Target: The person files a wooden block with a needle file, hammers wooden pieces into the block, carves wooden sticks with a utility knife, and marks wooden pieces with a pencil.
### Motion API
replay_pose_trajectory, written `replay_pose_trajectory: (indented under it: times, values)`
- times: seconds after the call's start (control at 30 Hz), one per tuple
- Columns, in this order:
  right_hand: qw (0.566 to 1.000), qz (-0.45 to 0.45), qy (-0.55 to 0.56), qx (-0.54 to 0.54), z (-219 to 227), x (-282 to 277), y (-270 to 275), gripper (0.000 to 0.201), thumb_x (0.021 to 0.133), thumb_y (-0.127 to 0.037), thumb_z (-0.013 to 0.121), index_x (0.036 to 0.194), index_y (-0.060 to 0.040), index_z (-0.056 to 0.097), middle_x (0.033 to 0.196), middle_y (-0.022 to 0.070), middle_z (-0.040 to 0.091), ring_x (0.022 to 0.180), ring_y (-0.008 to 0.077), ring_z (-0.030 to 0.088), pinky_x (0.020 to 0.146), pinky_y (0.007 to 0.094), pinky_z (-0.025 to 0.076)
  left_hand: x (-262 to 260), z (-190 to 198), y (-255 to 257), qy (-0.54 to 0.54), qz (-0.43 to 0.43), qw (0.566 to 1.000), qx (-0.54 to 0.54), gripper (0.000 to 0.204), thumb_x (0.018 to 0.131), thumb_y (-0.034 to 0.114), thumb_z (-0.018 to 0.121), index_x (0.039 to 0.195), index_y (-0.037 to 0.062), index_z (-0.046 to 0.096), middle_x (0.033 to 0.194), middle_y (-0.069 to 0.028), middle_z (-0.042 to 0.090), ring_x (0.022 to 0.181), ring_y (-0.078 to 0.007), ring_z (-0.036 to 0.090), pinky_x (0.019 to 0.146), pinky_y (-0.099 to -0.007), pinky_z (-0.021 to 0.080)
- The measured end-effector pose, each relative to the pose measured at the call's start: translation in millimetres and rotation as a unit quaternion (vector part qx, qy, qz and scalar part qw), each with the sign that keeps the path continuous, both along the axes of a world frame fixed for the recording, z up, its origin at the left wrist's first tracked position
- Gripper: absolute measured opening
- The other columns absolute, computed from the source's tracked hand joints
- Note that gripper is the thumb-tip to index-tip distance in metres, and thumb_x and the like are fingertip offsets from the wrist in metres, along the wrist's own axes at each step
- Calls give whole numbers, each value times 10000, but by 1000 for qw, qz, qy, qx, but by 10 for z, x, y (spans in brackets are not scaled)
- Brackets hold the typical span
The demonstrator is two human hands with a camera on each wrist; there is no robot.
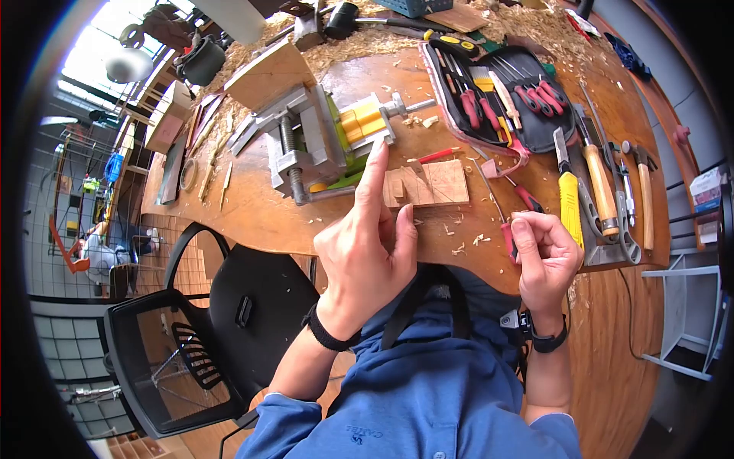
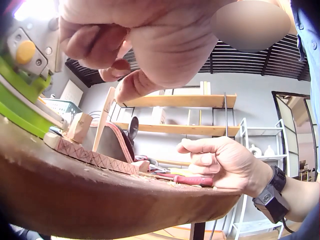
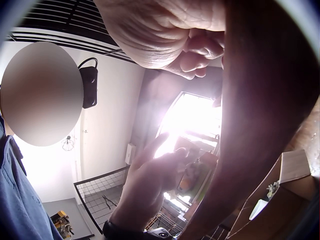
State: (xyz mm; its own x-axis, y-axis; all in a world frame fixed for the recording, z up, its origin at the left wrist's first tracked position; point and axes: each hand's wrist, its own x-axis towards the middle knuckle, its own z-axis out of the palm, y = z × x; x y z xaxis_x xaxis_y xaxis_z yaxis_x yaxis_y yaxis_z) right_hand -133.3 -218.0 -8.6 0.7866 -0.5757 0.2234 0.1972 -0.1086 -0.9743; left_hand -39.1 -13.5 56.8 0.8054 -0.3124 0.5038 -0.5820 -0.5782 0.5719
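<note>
A flat wood block (image 1: 428,183) with carved line patterns lies on the round wooden table (image 1: 252,218), in front of a green and grey vise (image 1: 313,141). My left hand (image 1: 386,195) hovers at the block's left end with the index finger stretched straight and the other fingers curled under, holding nothing. My right hand (image 1: 527,237) grips a red-handled carving tool (image 1: 508,236) at the table's near edge, to the right of the block. In the left wrist view the block (image 2: 95,157) and the right hand (image 2: 220,162) show over the table rim.
An open tool roll (image 1: 497,92) with several red-handled tools lies behind the block. A yellow-handled tool (image 1: 569,206), a wood-handled chisel (image 1: 600,187) and a hammer (image 1: 644,199) lie at the right. Wood shavings cover the far side. A black chair (image 1: 191,344) stands at the left.
</note>
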Motion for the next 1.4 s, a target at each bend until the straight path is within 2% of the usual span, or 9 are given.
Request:
replay_pose_trajectory:
  times: [0.13,0.27,0.37,0.47,0.6,0.7,0.73,1.03,1.4]
  values:
    - [1000,4,5,-5,31,-6,-4,68,1045,-30,743,1078,28,755,740,-31,673,632,5,531,574,193,389,49,-42,169,-80,-93,992,-1,211,886,-55,748,1077,15,805,648,-36,588,513,-108,543,509,-276,425]
    - [1000,2,9,-19,22,-2,-13,82,1051,-53,742,1075,25,754,740,-30,676,616,10,536,565,190,402,-70,22,343,58,-191,967,156,103,932,130,773,1021,76,779,877,-99,739,776,-344,741,674,-431,604]
    - [1000,3,8,-30,7,4,-27,89,1052,-70,750,1071,17,756,731,-36,665,598,9,527,554,185,393,-131,-6,425,112,-244,939,215,222,955,218,784,1131,87,755,934,-112,748,883,-352,752,757,-445,608]
    - [999,5,2,-38,-6,19,-37,96,1053,-84,755,1068,11,758,723,-43,656,587,4,522,540,184,384,-107,-24,417,90,-222,959,152,231,950,202,793,1143,86,745,938,-115,746,859,-353,748,738,-440,606]
    - [999,-2,-4,-34,-26,29,-40,101,1056,-84,751,1069,15,758,721,-47,656,583,1,517,534,187,373,-5,-186,287,-9,-20,999,44,282,936,176,801,1193,78,738,866,-93,745,747,-323,744,678,-446,580]
    - [1000,3,-15,-27,-54,35,-51,103,1057,-81,747,1067,21,758,717,-48,655,578,0,514,530,187,368,25,-291,239,56,35,995,79,438,921,242,822,1307,69,707,782,-75,729,712,-324,739,661,-449,571]
    - [999,0,-18,-32,-54,40,-46,102,1057,-77,744,1064,24,757,707,-49,650,573,-1,511,525,189,364,61,-347,223,65,37,994,83,590,916,286,825,1434,68,645,725,-65,710,695,-334,734,664,-457,569]
    - [1000,8,-20,-14,-66,45,-41,91,1054,-64,745,1056,25,760,697,-52,644,571,-5,509,524,194,356,376,-502,242,106,15,985,138,669,922,348,805,1516,119,600,790,-91,724,789,-323,750,722,-479,577]
    - [1000,8,-9,-25,-55,40,-40,92,1056,-69,747,1053,23,758,701,-60,634,585,-9,497,532,199,352,171,-431,244,82,-29,994,73,546,846,221,885,1333,136,654,669,-33,645,615,-248,685,607,-395,524]
